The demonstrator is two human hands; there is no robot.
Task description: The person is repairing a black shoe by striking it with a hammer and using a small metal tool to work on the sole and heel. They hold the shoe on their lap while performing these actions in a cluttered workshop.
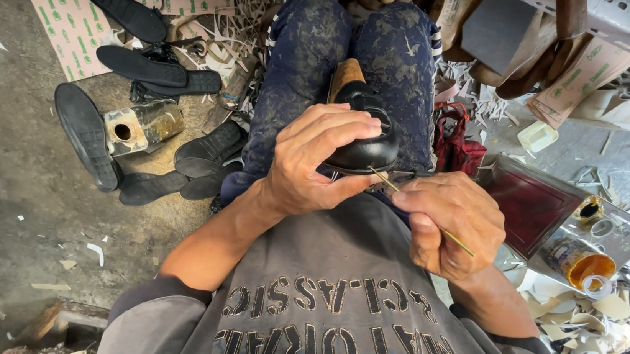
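Head view: The black shoe upper [361, 139], glossy and rounded, sits on a tan wooden last [346, 74] on the person's lap, its long axis running away from the body. The left hand [315, 162] is clamped over its near end. The right hand [449, 224] pinches a thin yellow stick [419, 210], tip touching the shoe's lower edge. Matte black soles [141, 66] lie on the concrete floor [0, 170], left.

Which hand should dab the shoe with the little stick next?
Probably the right hand. It already pinches the thin stick, whose tip sits at the edge of the black shoe. The left hand is busy gripping the shoe on the lap, so it is best left steadying it.
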